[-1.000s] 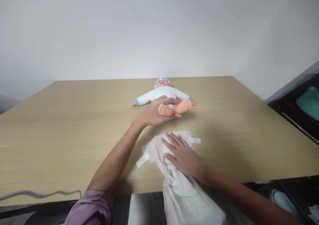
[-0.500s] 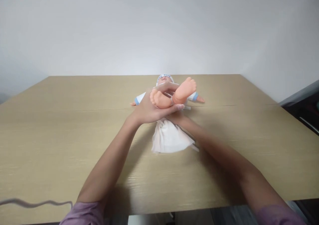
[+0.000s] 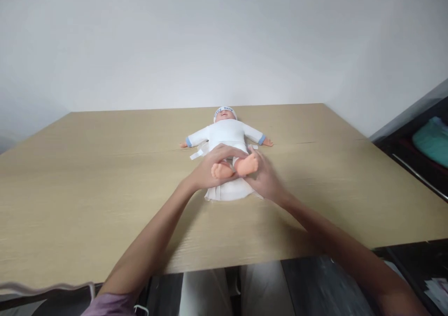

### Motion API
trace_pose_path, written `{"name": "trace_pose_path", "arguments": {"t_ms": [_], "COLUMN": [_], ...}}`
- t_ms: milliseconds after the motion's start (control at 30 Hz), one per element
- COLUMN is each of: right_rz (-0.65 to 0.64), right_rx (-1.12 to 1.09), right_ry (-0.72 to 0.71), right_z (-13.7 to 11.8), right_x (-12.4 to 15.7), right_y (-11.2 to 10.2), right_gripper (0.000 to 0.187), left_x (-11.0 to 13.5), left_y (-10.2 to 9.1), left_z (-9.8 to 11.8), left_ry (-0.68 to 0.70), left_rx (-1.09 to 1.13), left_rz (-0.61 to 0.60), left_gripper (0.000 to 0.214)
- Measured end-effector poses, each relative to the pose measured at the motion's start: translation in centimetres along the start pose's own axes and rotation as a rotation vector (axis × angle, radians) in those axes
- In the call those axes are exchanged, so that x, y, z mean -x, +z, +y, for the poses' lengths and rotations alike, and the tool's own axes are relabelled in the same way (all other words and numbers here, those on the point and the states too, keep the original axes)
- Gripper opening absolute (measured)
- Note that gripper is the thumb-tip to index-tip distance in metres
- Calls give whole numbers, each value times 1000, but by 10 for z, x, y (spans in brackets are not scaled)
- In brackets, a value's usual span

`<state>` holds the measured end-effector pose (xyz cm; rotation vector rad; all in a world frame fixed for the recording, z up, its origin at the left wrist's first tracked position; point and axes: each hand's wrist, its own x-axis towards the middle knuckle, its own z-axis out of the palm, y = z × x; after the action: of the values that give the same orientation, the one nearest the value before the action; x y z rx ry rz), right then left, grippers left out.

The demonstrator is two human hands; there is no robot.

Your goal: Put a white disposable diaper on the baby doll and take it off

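A baby doll (image 3: pixel 227 133) in a white top and cap lies on its back on the wooden table (image 3: pixel 87 185), head away from me. A white diaper (image 3: pixel 227 192) lies spread under its bottom. My left hand (image 3: pixel 206 171) is wrapped round the doll's ankles just behind its bare feet (image 3: pixel 235 167), which rest low over the diaper. My right hand (image 3: pixel 265 178) is beside the doll's right-side foot, at the diaper's edge. Its fingers are blurred and partly hidden.
A pale wall stands right behind the table. At the right edge a dark shelf holds a teal cloth (image 3: pixel 432 141). A grey cord (image 3: pixel 45 288) lies at the table's near left corner. My knees show below the near edge.
The diaper went from the near table edge to under the doll. The doll's legs, lifted high half a second ago, have come down. My right hand has come out from beneath them.
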<state>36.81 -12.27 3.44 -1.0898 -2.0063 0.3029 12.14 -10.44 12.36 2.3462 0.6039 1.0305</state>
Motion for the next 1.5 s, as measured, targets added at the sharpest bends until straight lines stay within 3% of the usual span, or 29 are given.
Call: {"name": "trace_pose_path", "arguments": {"t_ms": [100,200,333,433,700,833,1067,1200,1300,1400,1433,1500], "right_rz": [-75,-241,-342,-344,-358,-392,-367,-362,-377,-409,-413,-402], "right_rx": [-38,28,82,77,90,83,-142,-183,-2,210,257,314], "right_ry": [-183,-370,-433,-474,-449,-413,-333,-214,-145,-161,-168,-156], "right_z": [-7,11,49,64,63,62,64,42,11,-15,-20,-24], "right_x": [-1,1,6,6,5,6,5,5,12,24,27,30], "right_y": [-11,-19,-21,-18,-19,-21,-22,-30,-33,-28,-24,-18], "right_gripper": [76,53,45,42,43,44,40,43,42,75,76,58], "left_x": [24,61,107,123,124,125,120,115,112,111,110,108], "left_y": [2,-8,-26,-29,-26,-24,-24,-7,10,22,23,21], "left_z": [-4,-18,-46,-60,-64,-64,-48,-31,-24,-23,-22,-21], "left_ry": [52,-43,-152,-164,-103,-109,-200,-280,-304,-284,-282,-286], "left_rx": [-63,-156,-212,-259,-318,-311,-211,-256,-367,-440,-454,-459], "left_rz": [-38,-138,-243,-250,-306,-320,-310,-265,-208,-158,-145,-119], "left_gripper": [43,45,45,45,56,41,46,40,50,30,22,16]}}
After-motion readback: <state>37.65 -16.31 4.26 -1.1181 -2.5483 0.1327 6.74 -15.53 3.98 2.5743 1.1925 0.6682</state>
